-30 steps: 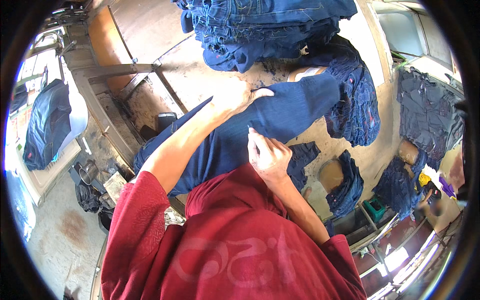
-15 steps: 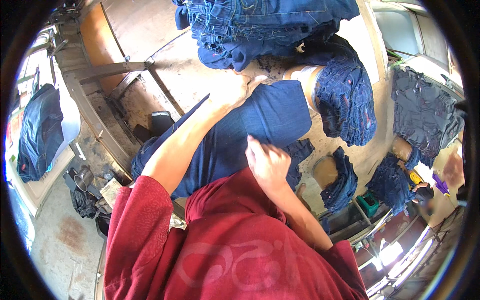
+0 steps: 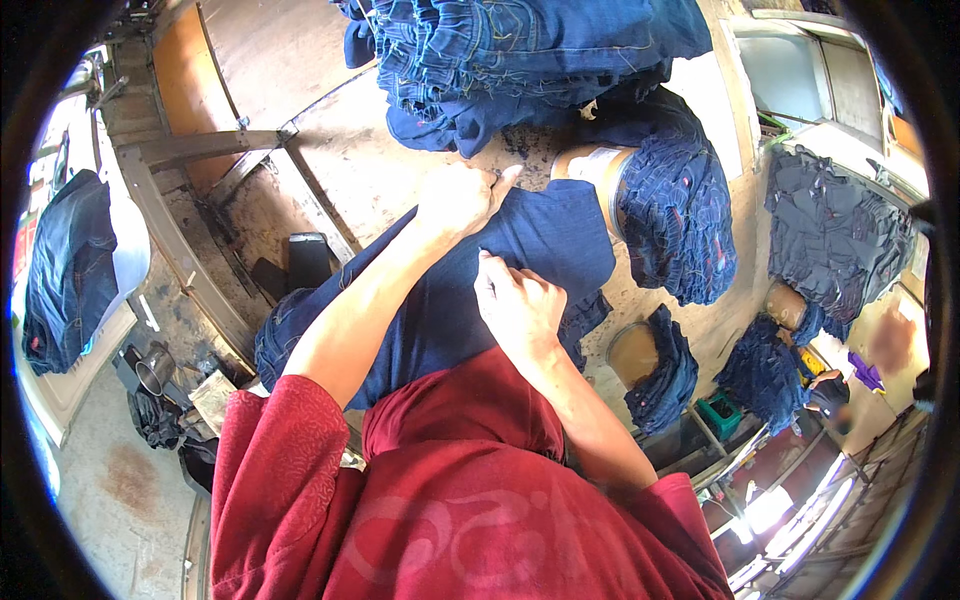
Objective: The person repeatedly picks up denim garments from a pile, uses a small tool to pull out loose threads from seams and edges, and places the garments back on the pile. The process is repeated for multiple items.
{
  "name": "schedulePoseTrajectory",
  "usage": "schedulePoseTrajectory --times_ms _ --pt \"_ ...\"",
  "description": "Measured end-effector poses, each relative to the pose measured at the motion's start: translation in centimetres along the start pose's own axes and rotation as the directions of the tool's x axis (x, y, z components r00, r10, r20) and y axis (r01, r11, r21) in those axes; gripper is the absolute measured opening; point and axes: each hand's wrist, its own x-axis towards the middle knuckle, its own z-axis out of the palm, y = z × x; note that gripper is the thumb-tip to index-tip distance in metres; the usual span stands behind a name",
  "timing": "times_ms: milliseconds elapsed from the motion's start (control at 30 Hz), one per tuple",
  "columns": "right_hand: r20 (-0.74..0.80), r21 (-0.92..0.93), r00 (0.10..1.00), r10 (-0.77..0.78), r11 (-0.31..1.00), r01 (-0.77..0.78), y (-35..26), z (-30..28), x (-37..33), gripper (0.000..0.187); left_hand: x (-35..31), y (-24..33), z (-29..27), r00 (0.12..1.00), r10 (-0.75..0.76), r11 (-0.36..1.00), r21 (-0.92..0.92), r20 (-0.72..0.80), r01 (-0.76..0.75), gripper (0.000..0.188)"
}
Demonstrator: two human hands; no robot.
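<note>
A dark blue denim garment (image 3: 430,290), which looks like a pair of trousers, lies lengthwise in front of me, near my lap. My left hand (image 3: 462,200) is closed on its far edge, the thumb sticking out to the right. Over the middle of the cloth is my right hand (image 3: 520,305), its fingers curled and the thumb and forefinger pressed together. Whatever they pinch, if anything, is too small to make out. Beyond the garment rises a tall pile of denim trousers (image 3: 530,60) with gathered waists and loose threads.
More denim (image 3: 680,210) is draped over a round drum-like form at the right. Further right lie smaller denim bundles (image 3: 765,370), a dark grey garment pile (image 3: 840,230) and a green basket (image 3: 728,414). A metal frame (image 3: 180,240) and a denim piece (image 3: 70,270) are at left.
My right hand has moved slightly up and left over the cloth, its extended forefinger now drawn in against the thumb. My left hand keeps its hold. The view has shifted a little.
</note>
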Motion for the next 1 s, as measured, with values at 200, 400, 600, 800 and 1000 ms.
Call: schedulePoseTrajectory --times_ms 200,400,600,800,1000 --pt "0.134 0.015 0.990 0.045 0.999 -0.047 -0.6 -3.8 -2.4 0.005 0.0 0.2 -0.2 1.000 -0.012 0.999 -0.048 -0.008 0.011 0.056" --pt "-0.055 0.115 0.998 0.037 0.993 -0.030 0.2 -0.8 -0.7 0.002 0.3 0.3 -0.4 0.999 -0.025 0.998 -0.055 0.023 0.026 0.056" --pt "0.068 0.037 0.997 0.020 0.999 -0.023 -0.2 -2.1 -0.4 0.010 0.1 0.3 -0.3 0.997 -0.055 0.997 -0.053 0.054 0.058 0.057" --pt "0.008 0.248 0.995 0.096 0.964 -0.095 0.3 -2.3 -0.6 0.010 0.1 0.4 -0.5 0.998 -0.049 0.998 -0.027 0.044 0.051 0.058" --pt "0.045 0.088 0.999 0.003 0.996 -0.007 0.8 -1.3 0.0 0.004 0.2 0.4 -0.6 0.999 -0.037 0.999 0.002 0.022 0.037 0.057"
